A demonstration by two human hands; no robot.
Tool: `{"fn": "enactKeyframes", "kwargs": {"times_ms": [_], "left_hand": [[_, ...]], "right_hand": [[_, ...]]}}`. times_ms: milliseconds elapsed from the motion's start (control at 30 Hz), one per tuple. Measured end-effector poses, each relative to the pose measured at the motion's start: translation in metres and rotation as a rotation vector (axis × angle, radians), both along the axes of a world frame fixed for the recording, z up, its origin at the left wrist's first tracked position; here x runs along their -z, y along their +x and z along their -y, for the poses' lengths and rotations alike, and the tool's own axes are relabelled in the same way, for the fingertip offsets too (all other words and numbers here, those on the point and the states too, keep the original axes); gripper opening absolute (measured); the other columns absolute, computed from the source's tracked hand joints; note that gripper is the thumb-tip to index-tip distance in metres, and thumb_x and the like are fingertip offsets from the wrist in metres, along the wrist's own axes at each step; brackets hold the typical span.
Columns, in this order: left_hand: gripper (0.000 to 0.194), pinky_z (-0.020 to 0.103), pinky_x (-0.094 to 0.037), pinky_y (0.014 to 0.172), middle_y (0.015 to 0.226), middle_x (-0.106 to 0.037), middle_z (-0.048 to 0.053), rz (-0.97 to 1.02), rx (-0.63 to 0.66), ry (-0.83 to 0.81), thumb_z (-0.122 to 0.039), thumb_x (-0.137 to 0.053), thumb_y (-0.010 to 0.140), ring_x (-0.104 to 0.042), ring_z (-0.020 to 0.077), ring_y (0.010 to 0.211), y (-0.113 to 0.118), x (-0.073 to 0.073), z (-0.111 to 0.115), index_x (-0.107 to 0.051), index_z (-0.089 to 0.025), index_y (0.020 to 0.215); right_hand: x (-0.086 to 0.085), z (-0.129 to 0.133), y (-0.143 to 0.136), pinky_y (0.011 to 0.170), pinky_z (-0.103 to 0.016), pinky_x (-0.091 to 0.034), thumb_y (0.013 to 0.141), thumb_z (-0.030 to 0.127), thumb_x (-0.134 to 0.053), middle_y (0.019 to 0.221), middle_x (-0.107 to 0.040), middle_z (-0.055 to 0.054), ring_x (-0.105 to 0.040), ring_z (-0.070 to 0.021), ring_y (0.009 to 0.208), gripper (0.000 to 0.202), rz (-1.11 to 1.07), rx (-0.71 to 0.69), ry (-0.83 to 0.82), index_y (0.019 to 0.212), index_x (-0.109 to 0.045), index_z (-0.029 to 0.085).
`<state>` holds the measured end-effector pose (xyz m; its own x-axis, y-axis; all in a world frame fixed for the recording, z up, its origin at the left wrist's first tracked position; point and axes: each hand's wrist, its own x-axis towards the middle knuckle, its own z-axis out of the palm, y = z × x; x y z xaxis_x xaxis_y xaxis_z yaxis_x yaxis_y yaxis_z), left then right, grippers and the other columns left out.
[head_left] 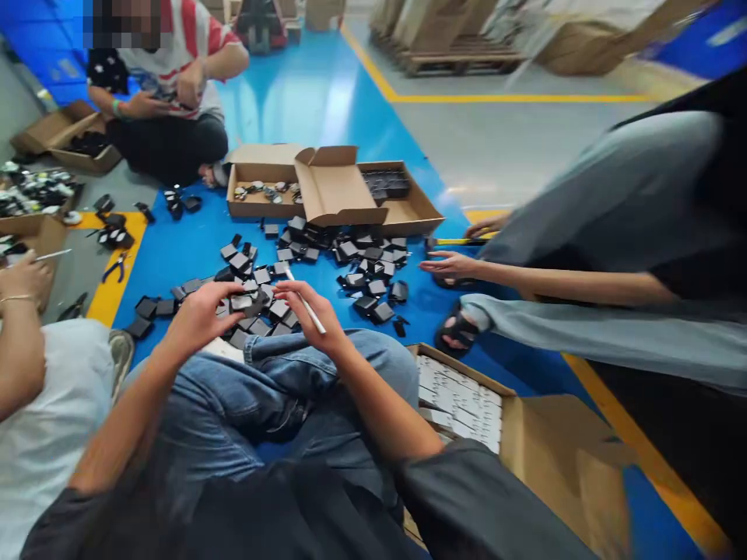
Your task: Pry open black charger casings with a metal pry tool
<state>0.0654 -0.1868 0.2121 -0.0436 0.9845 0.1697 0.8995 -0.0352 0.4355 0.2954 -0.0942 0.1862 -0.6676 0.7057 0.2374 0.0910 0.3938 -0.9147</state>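
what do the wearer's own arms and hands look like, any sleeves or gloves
Both the left hand and the right hand are bare, without gloves, rings or watch in view. The forearms are uncovered; dark, smooth-fabric sleeves end near the elbows.

A big scatter of small square parts (pixel 327 268) is spread on the floor (pixel 303 101), just ahead of the bent knees (pixel 280 389). Behind the scatter, two open cartons are set side by side: one (pixel 260 194) to the left, another (pixel 402 206) to the right. A carton of stacked pieces (pixel 467 400) is parked right of the knees. Pliers (pixel 117 267) are left lying off to the left.
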Motion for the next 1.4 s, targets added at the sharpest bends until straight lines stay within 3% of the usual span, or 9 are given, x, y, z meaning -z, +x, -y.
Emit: {"fn": "enactKeyframes", "kwargs": {"times_ms": [67, 133, 267, 433, 667, 867, 1067, 1400], "left_hand": [[0.033, 0.028, -0.055, 0.085, 0.109, -0.072, 0.005, 0.065, -0.029, 0.216, -0.033, -0.067, 0.088, -0.069, 0.0184, 0.094, 0.022, 0.0, 0.043, -0.062, -0.022, 0.12], [0.036, 0.029, -0.056, 0.086, 0.108, -0.071, 0.006, 0.076, -0.101, 0.317, -0.03, -0.069, 0.088, -0.068, 0.0182, 0.096, 0.04, 0.007, 0.078, -0.06, -0.022, 0.122], [0.04, 0.031, -0.056, 0.087, 0.106, -0.07, 0.005, 0.15, -0.264, 0.392, -0.022, -0.073, 0.084, -0.066, 0.0183, 0.099, 0.066, 0.032, 0.112, -0.057, -0.023, 0.121], [0.039, 0.037, -0.057, 0.09, 0.106, -0.069, 0.004, 0.414, -0.312, 0.379, -0.023, -0.075, 0.082, -0.067, 0.0192, 0.1, 0.08, 0.059, 0.116, -0.057, -0.025, 0.117], [0.043, 0.036, -0.061, 0.093, 0.112, -0.068, 0.006, 0.623, -0.315, 0.316, -0.022, -0.072, 0.084, -0.07, 0.0186, 0.104, 0.077, 0.079, 0.12, -0.056, -0.025, 0.124], [0.048, 0.04, -0.06, 0.091, 0.107, -0.069, 0.004, 0.563, -0.308, 0.448, -0.017, -0.078, 0.078, -0.069, 0.0197, 0.101, 0.081, 0.079, 0.119, -0.056, -0.027, 0.12], [0.047, 0.04, -0.059, 0.09, 0.104, -0.069, 0.004, 0.513, -0.3, 0.467, -0.018, -0.076, 0.081, -0.068, 0.0194, 0.1, 0.081, 0.073, 0.117, -0.052, -0.027, 0.121], [0.059, 0.039, -0.059, 0.092, 0.107, -0.071, 0.004, 0.67, -0.279, 0.544, -0.013, -0.08, 0.076, -0.069, 0.0193, 0.103, 0.083, 0.074, 0.12, -0.052, -0.025, 0.126]], "right_hand": [[-0.008, 0.015, 0.004, 0.096, -0.034, -0.053, 0.103, 0.038, -0.042, 0.119, -0.068, -0.006, -0.066, -0.0183, 0.111, 0.03, -0.007, -0.107, 0.013, 0.124, -0.058, 0.024], [-0.012, 0.029, 0.008, 0.093, -0.033, -0.055, 0.097, 0.039, -0.056, 0.127, -0.064, -0.008, -0.064, -0.02, 0.116, 0.036, -0.004, -0.223, 0.048, 0.13, -0.054, 0.025], [-0.008, 0.045, 0.013, 0.091, -0.034, -0.058, 0.09, 0.039, -0.069, 0.13, -0.061, -0.01, -0.065, -0.0218, 0.113, 0.055, 0.039, -0.392, 0.081, 0.139, -0.046, 0.028], [0.005, 0.049, 0.008, 0.109, -0.04, -0.047, 0.096, 0.024, -0.058, 0.139, -0.057, -0.012, -0.054, -0.0227, 0.132, 0.046, 0.081, -0.51, 0.186, 0.14, -0.046, 0.026], [0.009, 0.048, 0.0, 0.084, -0.029, -0.056, 0.09, 0.032, -0.068, 0.105, -0.07, -0.008, -0.068, -0.0185, 0.094, 0.03, 0.132, -0.414, 0.097, 0.116, -0.058, 0.021], [0.003, 0.053, 0.005, 0.089, -0.03, -0.056, 0.091, 0.025, -0.065, 0.122, -0.067, -0.009, -0.067, -0.0183, 0.107, 0.027, 0.068, -0.399, -0.122, 0.116, -0.055, 0.023], [0.003, 0.056, 0.004, 0.088, -0.031, -0.058, 0.09, 0.022, -0.066, 0.124, -0.067, -0.008, -0.067, -0.0187, 0.109, 0.027, 0.035, -0.398, -0.132, 0.113, -0.054, 0.024], [0.007, 0.059, 0.002, 0.083, -0.032, -0.059, 0.093, 0.016, -0.059, 0.121, -0.067, -0.012, -0.068, -0.0206, 0.107, 0.024, -0.063, -0.402, -0.132, 0.116, -0.056, 0.022]]}}
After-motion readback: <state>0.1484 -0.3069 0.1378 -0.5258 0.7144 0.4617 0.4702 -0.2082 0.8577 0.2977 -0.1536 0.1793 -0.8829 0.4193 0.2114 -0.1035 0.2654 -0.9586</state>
